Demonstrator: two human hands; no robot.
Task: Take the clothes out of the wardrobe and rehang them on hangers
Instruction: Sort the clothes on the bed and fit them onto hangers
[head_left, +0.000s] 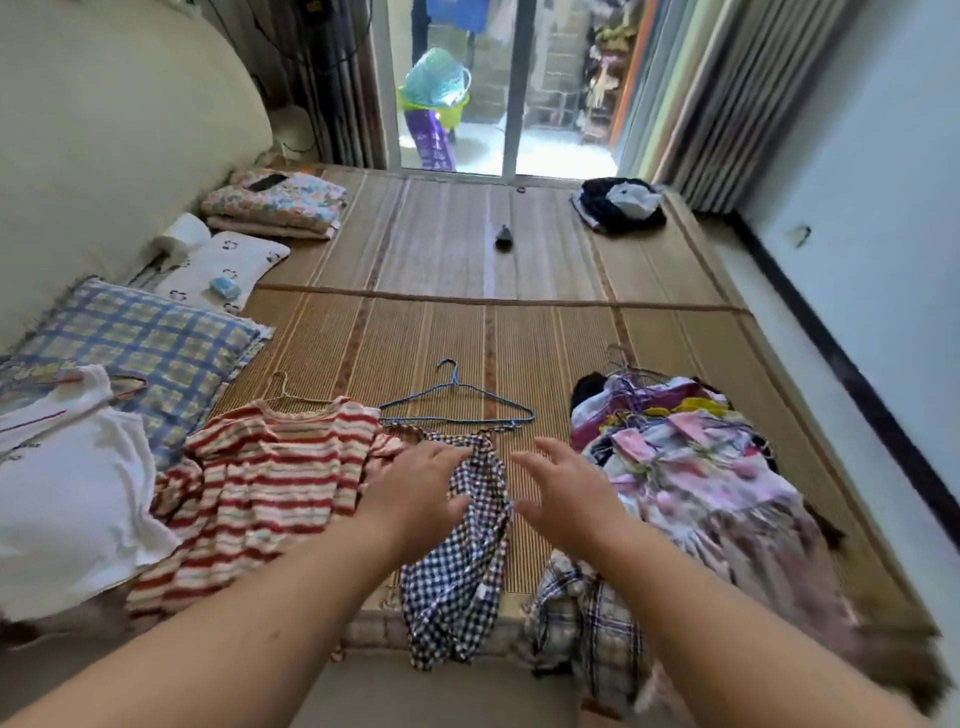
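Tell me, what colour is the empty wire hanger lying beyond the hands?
Blue. The hanger shows best in the head view.

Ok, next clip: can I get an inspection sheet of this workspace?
Surface: woven mat, in two sections.
Job's things: blue hanger lies bare beyond the checked garment; striped top on a wire hanger, left; clothes pile with hangers, right.
Clutter: pillows, folded blanket, dark bundle, small dark object.
Grips: left hand and right hand open, above the checked garment.
Cables: dark cord at the far left corner.
Surroundings: glass door and curtains ahead.
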